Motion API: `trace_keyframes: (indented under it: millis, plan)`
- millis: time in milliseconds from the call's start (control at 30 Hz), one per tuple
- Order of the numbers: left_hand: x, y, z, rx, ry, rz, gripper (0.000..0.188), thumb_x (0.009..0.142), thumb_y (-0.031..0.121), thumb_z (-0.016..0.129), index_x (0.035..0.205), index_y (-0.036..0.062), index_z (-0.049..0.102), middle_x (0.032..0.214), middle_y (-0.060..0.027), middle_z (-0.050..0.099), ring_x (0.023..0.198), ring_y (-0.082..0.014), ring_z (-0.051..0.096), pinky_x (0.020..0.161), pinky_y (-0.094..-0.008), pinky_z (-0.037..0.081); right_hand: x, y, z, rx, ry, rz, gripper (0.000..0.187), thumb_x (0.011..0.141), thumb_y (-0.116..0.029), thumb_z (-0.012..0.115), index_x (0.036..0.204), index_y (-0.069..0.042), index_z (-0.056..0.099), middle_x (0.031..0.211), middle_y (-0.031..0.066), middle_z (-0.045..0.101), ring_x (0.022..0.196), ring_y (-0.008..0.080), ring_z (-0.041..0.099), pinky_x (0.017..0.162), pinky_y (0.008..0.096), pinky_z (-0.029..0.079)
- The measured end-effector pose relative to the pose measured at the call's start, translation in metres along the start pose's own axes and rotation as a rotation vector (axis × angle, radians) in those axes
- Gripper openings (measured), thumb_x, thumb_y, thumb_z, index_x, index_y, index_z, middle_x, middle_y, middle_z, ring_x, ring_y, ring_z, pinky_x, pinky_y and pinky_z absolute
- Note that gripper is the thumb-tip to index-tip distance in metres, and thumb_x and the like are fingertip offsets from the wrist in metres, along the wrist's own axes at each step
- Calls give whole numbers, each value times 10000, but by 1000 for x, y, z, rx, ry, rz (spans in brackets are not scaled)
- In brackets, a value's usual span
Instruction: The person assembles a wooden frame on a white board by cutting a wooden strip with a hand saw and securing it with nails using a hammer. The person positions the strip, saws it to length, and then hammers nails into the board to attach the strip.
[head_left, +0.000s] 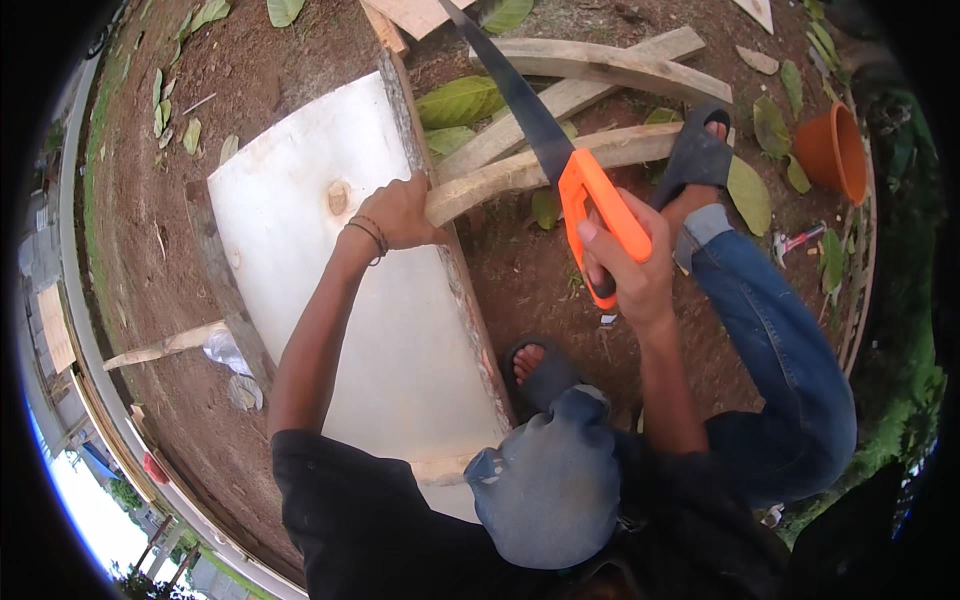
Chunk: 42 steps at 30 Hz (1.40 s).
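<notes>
My right hand [640, 270] is closed around the orange handle [625, 218] of the saw [550, 140], the proper place to hold, because its blade, pointing to 11 o'clock, looks thin and springy. My left hand [403, 214] grips one end of the wooden strip [500, 178], seemingly stiff and rather light, which extends toward 2 o'clock.

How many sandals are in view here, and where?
2: the left sandal, on the ground beside the white board, and the right sandal, over the wooden strip that the left hand holds. No others show.
</notes>
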<state>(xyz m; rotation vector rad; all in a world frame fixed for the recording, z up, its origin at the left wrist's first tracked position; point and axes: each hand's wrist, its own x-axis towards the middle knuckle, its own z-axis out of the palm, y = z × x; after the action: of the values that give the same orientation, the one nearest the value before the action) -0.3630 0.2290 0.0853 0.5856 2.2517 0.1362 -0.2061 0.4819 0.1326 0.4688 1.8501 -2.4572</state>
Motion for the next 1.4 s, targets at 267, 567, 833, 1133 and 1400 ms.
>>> trace_keyframes:
  millis: [267,567,833,1133,1400]
  plan:
    - [4,22,11,-202,90,-158,539,681,205,766,1047,-58,469,873,-302,664,853,-475,670,775,-505,550,55,-17,-9,83,61,28,162,903,-36,682,1030,-2,586,738,6,571,584,47,523,518,195,390]
    - [15,18,11,-149,552,-83,717,850,560,730,1116,-56,478,977,-265,623,913,-425,632,788,-489,523,80,-9,-9,86,166,6,190,904,-89,676,1030,31,600,704,-15,528,527,26,441,470,200,329]
    - [47,6,6,-291,521,-181,467,992,438,557,999,-4,404,754,-292,635,664,-499,625,611,-559,502,42,-28,24,-7,292,203,176,951,-139,662,951,36,643,650,-12,539,549,48,470,486,237,353]
    - [53,17,-12,-313,479,-303,546,958,505,566,1089,6,388,799,-352,654,753,-545,651,696,-603,513,-31,-56,32,-322,256,194,199,929,-121,675,793,2,597,567,26,558,503,98,543,503,264,410]
    - [60,11,0,-428,541,-339,277,931,281,549,1091,75,455,842,-296,677,775,-523,653,722,-600,500,-80,-61,28,-399,256,301,173,896,-104,678,789,5,596,563,39,481,465,145,488,487,308,363]
